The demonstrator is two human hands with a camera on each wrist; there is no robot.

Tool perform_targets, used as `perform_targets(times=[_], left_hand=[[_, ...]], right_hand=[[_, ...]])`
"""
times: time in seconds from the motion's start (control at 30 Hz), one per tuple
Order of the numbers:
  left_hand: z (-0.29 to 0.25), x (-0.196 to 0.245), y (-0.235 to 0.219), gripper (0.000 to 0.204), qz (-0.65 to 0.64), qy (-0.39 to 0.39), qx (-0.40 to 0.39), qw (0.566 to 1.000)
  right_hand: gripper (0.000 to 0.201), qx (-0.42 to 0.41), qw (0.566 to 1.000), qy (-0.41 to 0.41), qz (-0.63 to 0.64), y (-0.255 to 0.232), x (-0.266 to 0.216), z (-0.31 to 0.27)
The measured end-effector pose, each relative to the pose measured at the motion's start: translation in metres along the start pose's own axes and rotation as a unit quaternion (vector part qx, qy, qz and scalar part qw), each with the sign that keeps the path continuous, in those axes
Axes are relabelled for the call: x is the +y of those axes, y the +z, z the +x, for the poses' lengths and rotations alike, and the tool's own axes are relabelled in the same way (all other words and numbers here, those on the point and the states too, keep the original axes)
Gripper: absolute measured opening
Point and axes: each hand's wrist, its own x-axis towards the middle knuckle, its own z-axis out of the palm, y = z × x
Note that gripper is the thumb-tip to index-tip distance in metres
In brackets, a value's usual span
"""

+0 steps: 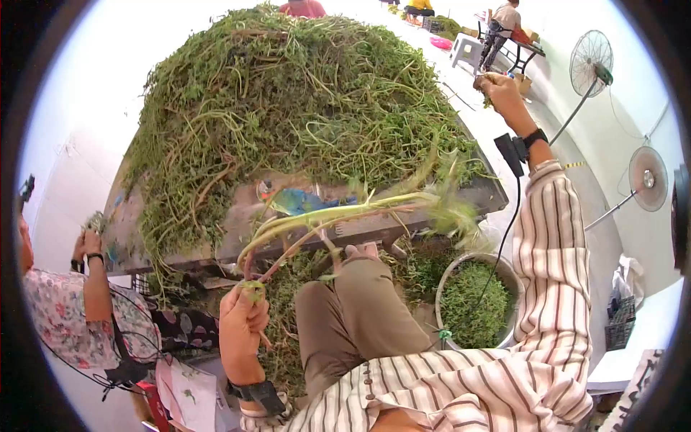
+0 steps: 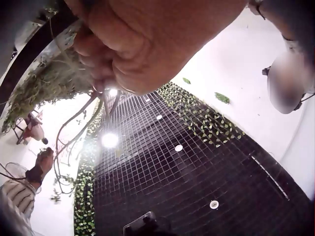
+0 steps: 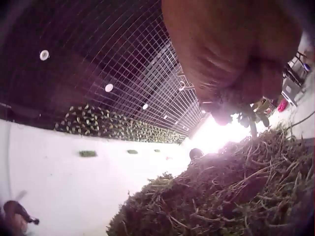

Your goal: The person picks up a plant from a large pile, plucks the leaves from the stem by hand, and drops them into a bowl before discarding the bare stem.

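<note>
My left hand (image 1: 243, 325) grips the lower ends of several long leafy stems (image 1: 338, 212) in front of my knees. From the fist the stems rise, then bend over to the right, and their leafy tips blur. In the left wrist view, thin stems (image 2: 74, 118) hang down past the curled fingers. Raised high at the right, my right hand (image 1: 504, 95) pinches a small leafy sprig (image 3: 252, 118), whose leaves stick out below the fingers in the right wrist view. A large heap of cut greens (image 1: 288, 93) covers most of the table (image 1: 461, 200) ahead.
A round tub (image 1: 439, 288) of leafy pieces stands by my right knee. More greens lie under the table's near edge. Another person (image 1: 86, 302) works at the left. Two fans (image 1: 648, 178) stand along the right wall, and a cable (image 1: 512, 216) hangs from my right wrist.
</note>
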Motion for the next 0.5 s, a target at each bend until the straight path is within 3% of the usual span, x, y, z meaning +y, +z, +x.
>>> perform_targets(times=[0.07, 0.13, 0.27, 0.33, 0.4, 0.5], left_hand=[[0.009, -0.003, 0.001, 0.026, -0.019, -0.011, -0.055, 0.998], [0.011, 0.0, 0.002, 0.027, -0.015, -0.022, -0.051, 0.998], [0.009, 0.002, -0.002, 0.026, -0.03, -0.007, -0.068, 0.997], [0.008, 0.001, 0.0, 0.026, -0.034, 0.005, -0.032, 0.999], [0.008, 0.002, -0.001, 0.026, -0.023, 0.007, -0.032, 0.999], [0.01, 0.002, -0.004, 0.026, -0.024, 0.011, -0.034, 0.999]], right_hand=[[0.025, -0.079, 0.969, 0.166, 0.163, -0.007, -0.014, -0.011], [0.026, -0.056, 0.977, 0.142, 0.146, -0.001, -0.014, -0.017], [0.025, -0.083, 0.953, 0.179, 0.231, -0.001, -0.045, -0.04], [0.023, -0.131, 0.934, 0.158, 0.292, -0.001, -0.045, -0.046], [0.022, -0.103, 0.944, 0.162, 0.269, 0.002, -0.063, -0.056], [0.022, -0.157, 0.932, 0.149, 0.289, -0.001, -0.066, -0.062]])
